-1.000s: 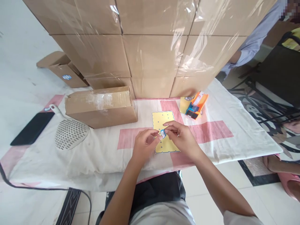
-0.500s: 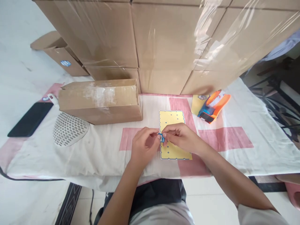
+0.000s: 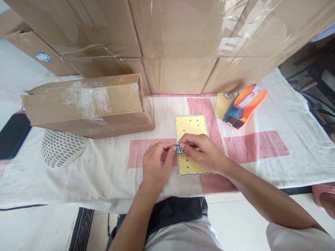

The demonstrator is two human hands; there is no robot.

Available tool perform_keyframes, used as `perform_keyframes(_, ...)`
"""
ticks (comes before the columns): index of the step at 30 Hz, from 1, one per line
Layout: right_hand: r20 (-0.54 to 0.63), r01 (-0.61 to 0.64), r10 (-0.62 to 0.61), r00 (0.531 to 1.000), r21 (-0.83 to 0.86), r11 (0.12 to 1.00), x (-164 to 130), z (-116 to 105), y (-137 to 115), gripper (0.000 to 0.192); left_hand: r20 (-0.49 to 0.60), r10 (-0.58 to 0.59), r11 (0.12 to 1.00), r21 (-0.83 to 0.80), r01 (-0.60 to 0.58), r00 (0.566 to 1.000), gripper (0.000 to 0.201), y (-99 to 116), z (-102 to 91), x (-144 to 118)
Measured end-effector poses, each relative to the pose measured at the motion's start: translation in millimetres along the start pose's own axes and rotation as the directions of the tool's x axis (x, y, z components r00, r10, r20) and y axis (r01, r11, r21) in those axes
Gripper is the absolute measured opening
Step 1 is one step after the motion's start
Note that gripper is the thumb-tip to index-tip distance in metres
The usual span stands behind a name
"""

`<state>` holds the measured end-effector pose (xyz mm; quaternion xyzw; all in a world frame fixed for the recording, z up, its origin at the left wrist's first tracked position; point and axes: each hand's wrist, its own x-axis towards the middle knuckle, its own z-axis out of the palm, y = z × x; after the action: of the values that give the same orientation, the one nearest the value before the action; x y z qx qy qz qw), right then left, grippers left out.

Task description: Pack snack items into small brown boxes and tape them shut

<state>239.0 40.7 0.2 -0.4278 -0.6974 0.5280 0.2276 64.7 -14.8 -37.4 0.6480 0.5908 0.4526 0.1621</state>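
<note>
A yellow card [image 3: 191,127] with a blue dotted border lies flat on the white and pink cloth [image 3: 110,167]. Over its left edge my left hand [image 3: 155,165] and my right hand [image 3: 202,153] pinch a small blue and white piece [image 3: 179,149] between their fingertips. The piece is mostly hidden by the fingers. An orange and blue tool [image 3: 242,109] rests on a second yellow card [image 3: 222,104] to the right.
A long cardboard box [image 3: 83,104] lies on the cloth at the left, with a white perforated dome [image 3: 61,148] in front of it. Stacked plastic-wrapped cartons [image 3: 183,38] wall off the back. A dark phone [image 3: 12,134] sits at the far left.
The view has dipped and shifted left. Both hands stay pinched on the small piece over the card, now slightly nearer its left edge.
</note>
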Motion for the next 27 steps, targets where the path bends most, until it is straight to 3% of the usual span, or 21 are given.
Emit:
perform_keyframes(4, -0.012, -0.008, 0.008, 1.000, 0.045, 0.999, 1.3, 2.0, 0.6, 0.021, -0.005, 0.094, 0.991, 0.094, -0.093, 0.996, 0.011, 0.4, 1.3, -0.2)
perform_keyframes(8, -0.006, -0.071, 0.074, 0.997, 0.215, 0.974, 3.8, 2.5, -1.3, 0.022, -0.043, 0.220, 0.964, 0.160, -0.211, 0.975, 0.013, 2.8, 5.1, -1.6)
perform_keyframes(15, 0.052, -0.219, 0.219, 0.974, 0.428, 0.877, 6.3, 1.3, -1.4, 0.026, -0.085, 0.304, 0.945, 0.151, -0.289, 0.949, 0.012, 6.4, 8.1, -3.6)
perform_keyframes(22, -0.041, -0.162, 0.191, 0.981, 0.379, 0.911, 4.9, -0.7, 0.8, 0.027, -0.065, 0.420, 0.902, 0.139, -0.408, 0.905, 0.009, 11.0, 5.9, -2.5)
perform_keyframes(27, -0.201, -0.078, 0.133, 0.970, 0.257, 0.963, 4.9, -10.5, 3.2, 0.029, -0.074, 0.465, 0.885, 0.072, -0.460, 0.882, 0.011, 12.9, 4.4, -5.1)
